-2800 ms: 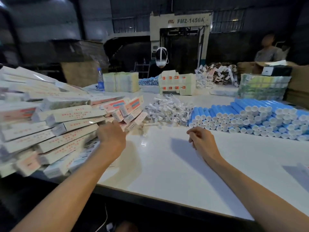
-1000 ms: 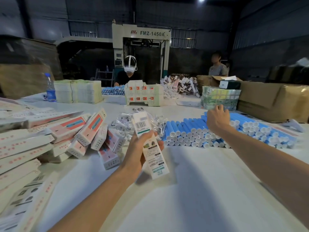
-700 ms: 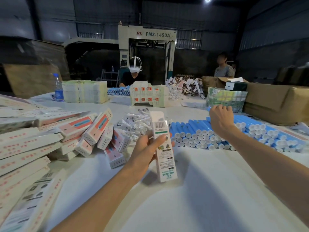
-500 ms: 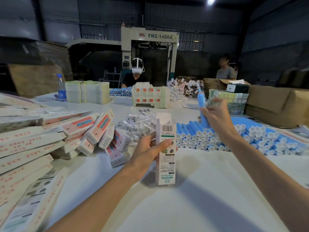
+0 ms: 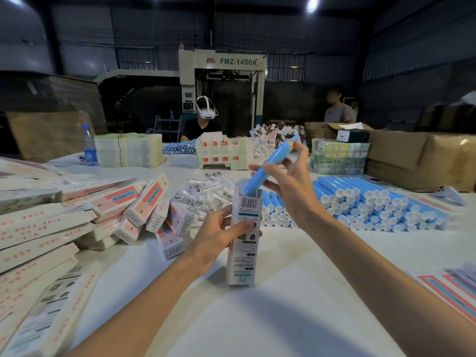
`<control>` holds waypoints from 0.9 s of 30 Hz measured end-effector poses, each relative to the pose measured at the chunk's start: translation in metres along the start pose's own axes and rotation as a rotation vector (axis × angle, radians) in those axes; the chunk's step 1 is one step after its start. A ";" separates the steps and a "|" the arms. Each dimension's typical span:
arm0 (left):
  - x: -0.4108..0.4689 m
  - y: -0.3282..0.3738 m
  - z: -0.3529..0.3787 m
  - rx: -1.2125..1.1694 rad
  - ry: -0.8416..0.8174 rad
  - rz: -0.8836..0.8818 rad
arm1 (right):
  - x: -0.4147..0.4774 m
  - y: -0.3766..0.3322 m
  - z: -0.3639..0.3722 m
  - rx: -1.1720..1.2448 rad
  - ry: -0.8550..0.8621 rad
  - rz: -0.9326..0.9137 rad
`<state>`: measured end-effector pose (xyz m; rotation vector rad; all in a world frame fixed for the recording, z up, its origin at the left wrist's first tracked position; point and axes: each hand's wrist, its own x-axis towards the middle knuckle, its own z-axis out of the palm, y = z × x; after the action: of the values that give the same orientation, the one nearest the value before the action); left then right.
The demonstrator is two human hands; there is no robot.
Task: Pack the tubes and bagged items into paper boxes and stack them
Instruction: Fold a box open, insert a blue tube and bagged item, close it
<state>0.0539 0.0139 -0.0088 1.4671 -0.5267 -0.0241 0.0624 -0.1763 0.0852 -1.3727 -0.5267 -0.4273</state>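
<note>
My left hand (image 5: 219, 238) grips a white paper box (image 5: 243, 253) that stands upright on the white table (image 5: 296, 318), its top end open. My right hand (image 5: 288, 186) holds a blue tube (image 5: 268, 167) tilted, with its lower end in the box's open top. A stack of blue tubes (image 5: 365, 202) with white caps lies to the right. A heap of small clear bagged items (image 5: 206, 191) lies behind the box. Packed and flat boxes (image 5: 51, 228) are piled on the left.
Across the table stand stacks of flat cartons (image 5: 128, 150), printed boxes (image 5: 224, 150), a water bottle (image 5: 89, 146) and brown cardboard boxes (image 5: 422, 158). A person wearing a headset (image 5: 206, 114) sits opposite; another person (image 5: 337, 109) stands at the back right. More flat boxes (image 5: 453, 289) lie at the right edge.
My left hand took a box from the left pile and stood it upright. My right hand reached to the tube stack, lifted one blue tube and brought it to the box's open top.
</note>
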 end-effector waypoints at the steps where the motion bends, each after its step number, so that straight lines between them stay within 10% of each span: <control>1: 0.000 0.000 0.000 0.000 0.001 0.004 | -0.001 0.004 0.000 -0.108 -0.015 -0.015; 9: 0.000 -0.002 0.003 0.117 -0.005 0.039 | 0.019 -0.005 -0.007 -0.718 -0.203 0.124; 15: -0.003 -0.006 -0.004 0.129 0.108 0.037 | -0.011 0.027 0.011 -0.724 -0.242 0.070; 27: 0.002 -0.015 -0.062 0.267 0.840 0.119 | -0.014 0.128 0.023 -0.847 -0.109 0.137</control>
<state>0.0817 0.0692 -0.0234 1.5419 0.0795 0.7498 0.1224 -0.1339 -0.0234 -2.2419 -0.3392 -0.4877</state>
